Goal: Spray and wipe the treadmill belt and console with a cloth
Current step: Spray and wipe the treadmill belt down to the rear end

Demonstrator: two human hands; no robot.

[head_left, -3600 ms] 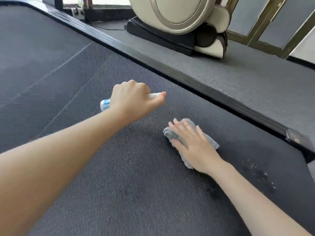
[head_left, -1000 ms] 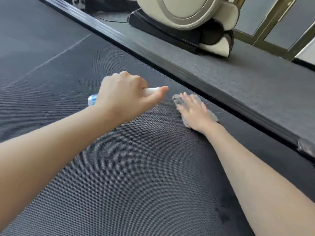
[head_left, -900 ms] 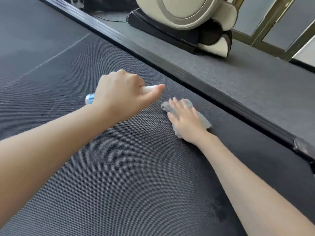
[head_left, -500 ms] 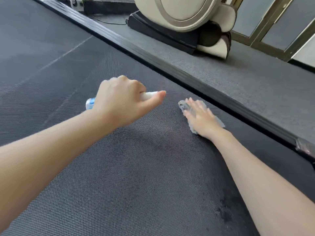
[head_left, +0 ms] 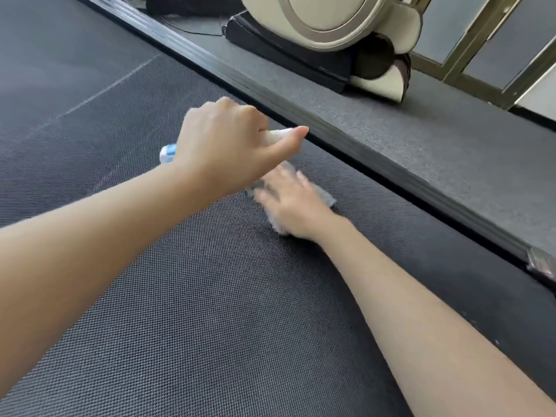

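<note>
Since half a second earlier, we saw the right hand (head_left: pixel 291 206) and the cloth (head_left: pixel 326 195) slide back from the side rail (head_left: pixel 331 130) to a spot just beneath the left thumb, both smeared by motion.

In the head view, the right fingers lay straight and spread, pressing the cloth flat on the treadmill belt (head_left: pixel 210 296). A corner of it stuck out beyond the little-finger side, toward the rail. The left hand (head_left: pixel 228 149) hovered above, fingers curled round the spray bottle (head_left: pixel 168 153). The bottle's blue-and-white base poked out behind the knuckles and its white tip lay along the thumb. The console was out of sight. A cream machine (head_left: pixel 331 25) stood well beyond the fingertips, past the rail.

We judged the wiping to be mid-stroke. Because the cloth was only pressed and not gripped, a quick stroke on the textured belt could bunch it or drag it out from under the fingers. With the bottle's tip right over the right hand, a squeeze now would likely wet the knuckles and not the belt.
</note>
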